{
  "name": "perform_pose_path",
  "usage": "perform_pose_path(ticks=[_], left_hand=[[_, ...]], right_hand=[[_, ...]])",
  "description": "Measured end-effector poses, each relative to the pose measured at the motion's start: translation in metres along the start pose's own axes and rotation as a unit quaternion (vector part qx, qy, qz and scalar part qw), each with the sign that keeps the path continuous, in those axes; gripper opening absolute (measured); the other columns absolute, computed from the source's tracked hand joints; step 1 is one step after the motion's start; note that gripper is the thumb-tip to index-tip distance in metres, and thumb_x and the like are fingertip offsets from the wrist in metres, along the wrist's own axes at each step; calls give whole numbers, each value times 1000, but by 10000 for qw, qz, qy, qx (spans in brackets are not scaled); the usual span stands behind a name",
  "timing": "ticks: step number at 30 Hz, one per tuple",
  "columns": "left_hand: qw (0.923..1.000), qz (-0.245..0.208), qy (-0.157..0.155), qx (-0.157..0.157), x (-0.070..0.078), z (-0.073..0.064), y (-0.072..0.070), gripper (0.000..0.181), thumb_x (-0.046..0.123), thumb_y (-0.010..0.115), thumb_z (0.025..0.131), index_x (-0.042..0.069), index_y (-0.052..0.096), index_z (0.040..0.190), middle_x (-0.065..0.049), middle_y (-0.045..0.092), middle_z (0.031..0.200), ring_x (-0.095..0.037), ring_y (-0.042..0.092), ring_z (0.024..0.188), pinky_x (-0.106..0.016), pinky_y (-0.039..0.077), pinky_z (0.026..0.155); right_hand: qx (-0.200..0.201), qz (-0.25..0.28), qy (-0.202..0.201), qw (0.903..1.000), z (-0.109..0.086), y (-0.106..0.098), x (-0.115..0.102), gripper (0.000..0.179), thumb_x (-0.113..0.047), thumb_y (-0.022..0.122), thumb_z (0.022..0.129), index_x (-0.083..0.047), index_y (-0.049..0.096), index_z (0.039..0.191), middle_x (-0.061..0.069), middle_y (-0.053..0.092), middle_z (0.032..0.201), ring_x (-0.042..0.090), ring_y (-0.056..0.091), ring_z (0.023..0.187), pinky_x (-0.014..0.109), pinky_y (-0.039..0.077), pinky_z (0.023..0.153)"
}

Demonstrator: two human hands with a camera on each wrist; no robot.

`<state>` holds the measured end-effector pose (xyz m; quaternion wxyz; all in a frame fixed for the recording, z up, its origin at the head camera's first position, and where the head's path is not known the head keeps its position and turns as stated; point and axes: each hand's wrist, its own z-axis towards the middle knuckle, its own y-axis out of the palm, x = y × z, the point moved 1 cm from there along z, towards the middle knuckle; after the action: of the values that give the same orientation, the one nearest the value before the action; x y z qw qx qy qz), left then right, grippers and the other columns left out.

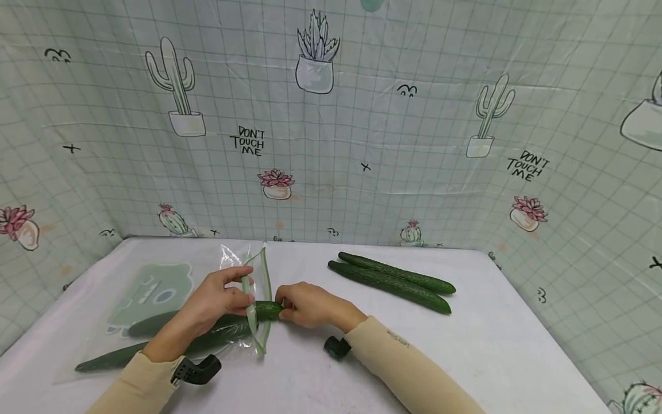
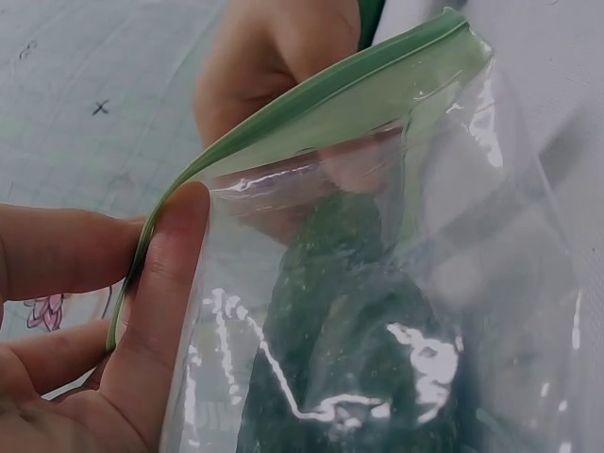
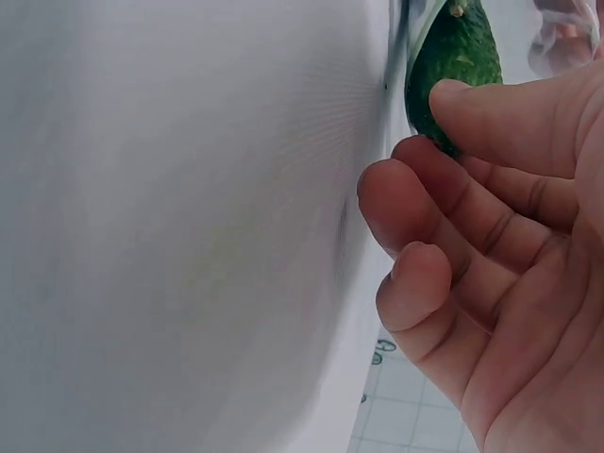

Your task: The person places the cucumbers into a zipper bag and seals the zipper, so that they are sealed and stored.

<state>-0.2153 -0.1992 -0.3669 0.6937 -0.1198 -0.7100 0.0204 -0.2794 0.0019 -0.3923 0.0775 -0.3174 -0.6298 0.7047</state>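
My left hand (image 1: pixel 217 299) pinches the green-edged mouth of a clear zip bag (image 2: pixel 377 66), holding it apart from the other edge. Inside the bag lie two cucumbers; the nearer cucumber (image 1: pixel 114 357) is fully within. The other cucumber (image 1: pixel 268 311) has its end sticking out through the opening. That end is gripped between the thumb and fingers of my right hand (image 1: pixel 310 305). In the right wrist view the thumb presses on the cucumber tip (image 3: pixel 462 66) while the other fingers curl below it. Through the clear film, the left wrist view shows both cucumber ends side by side.
Two more cucumbers (image 1: pixel 393 279) lie side by side on the white table (image 1: pixel 496 345), right of the bag and beyond my right hand. A green cartoon print (image 1: pixel 155 290) shows on the bag's left part. A patterned cloth (image 1: pixel 362 126) hangs behind and at both sides.
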Motion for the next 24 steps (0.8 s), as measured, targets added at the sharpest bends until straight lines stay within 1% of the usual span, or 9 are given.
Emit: perform_pose_path(ticks=[6, 10, 15, 18, 24], left_hand=[[10000, -42, -27, 6, 0, 0, 1, 69, -8, 63, 84, -7, 31, 145, -24, 38, 129, -16, 63, 76, -37, 58, 70], [10000, -66, -35, 39, 1, 0, 1, 69, -9, 62, 84, -7, 31, 145, -24, 39, 128, -16, 62, 76, -37, 58, 71], [9999, -82, -60, 29, 3, -1, 2, 69, -8, 62, 84, -6, 31, 145, -24, 38, 129, -15, 62, 75, -37, 58, 71], [9999, -73, -72, 15, 4, -1, 2, 69, -8, 62, 84, -6, 31, 145, -25, 38, 129, -15, 62, 75, -37, 58, 71], [10000, -17, -38, 29, 4, -1, 1, 69, -8, 63, 84, -6, 31, 145, -24, 39, 128, -15, 61, 74, -38, 58, 71]], right_hand=[[37, 64, -38, 10000, 8, 1, -3, 10, -17, 64, 92, -14, 62, 102, -9, 61, 84, 2, 54, 75, 16, 44, 67], [59, 96, -55, 9999, 14, 3, -5, 12, -17, 64, 92, -14, 62, 103, -9, 61, 87, 1, 54, 78, 16, 45, 70], [59, 99, -221, 9997, 20, 6, -8, 10, -17, 65, 92, -13, 63, 102, -8, 62, 91, 0, 55, 82, 14, 45, 73], [41, 128, -291, 9995, 23, 7, -10, 8, -17, 66, 91, -14, 63, 98, -9, 62, 91, 0, 55, 83, 13, 44, 73], [-1, 266, -270, 9993, 28, 8, -13, 8, -15, 67, 90, -13, 64, 97, -9, 61, 90, 1, 54, 82, 15, 44, 75]])
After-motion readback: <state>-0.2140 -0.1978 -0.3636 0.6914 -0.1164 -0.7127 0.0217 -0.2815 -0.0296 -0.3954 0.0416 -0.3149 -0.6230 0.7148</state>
